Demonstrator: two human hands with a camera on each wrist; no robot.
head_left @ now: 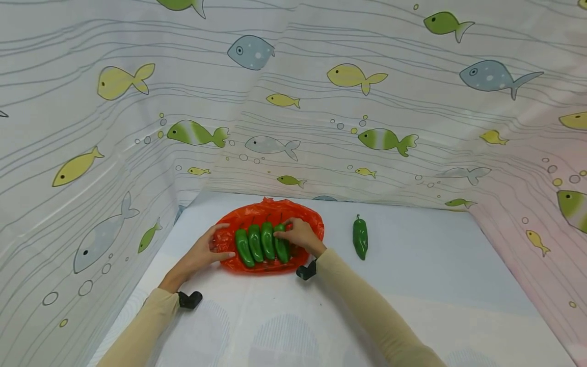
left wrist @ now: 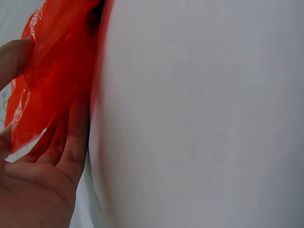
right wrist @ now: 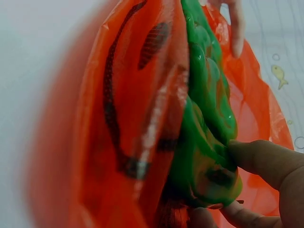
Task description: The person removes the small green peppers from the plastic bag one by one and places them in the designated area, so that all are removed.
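Note:
Several glossy green peppers (head_left: 255, 243) lie side by side on a crumpled red plastic bag (head_left: 230, 265). My right hand (head_left: 300, 235) pinches the rightmost pepper (head_left: 282, 250) between thumb and fingers near its stem end. In the right wrist view that pepper (right wrist: 204, 175) shows the thumb on its side and fingertips beneath its end. My left hand (head_left: 204, 253) is spread at the bag's left edge, thumb and fingers apart. In the left wrist view its fingers (left wrist: 73, 142) lie against the red plastic, partly behind it.
One more green pepper (head_left: 360, 237) lies alone on the white table (head_left: 412, 255) to the right of the bag. A fish-patterned sheet (head_left: 312, 122) rises behind the table and along both sides. Black printing (right wrist: 111, 109) shows on the bag.

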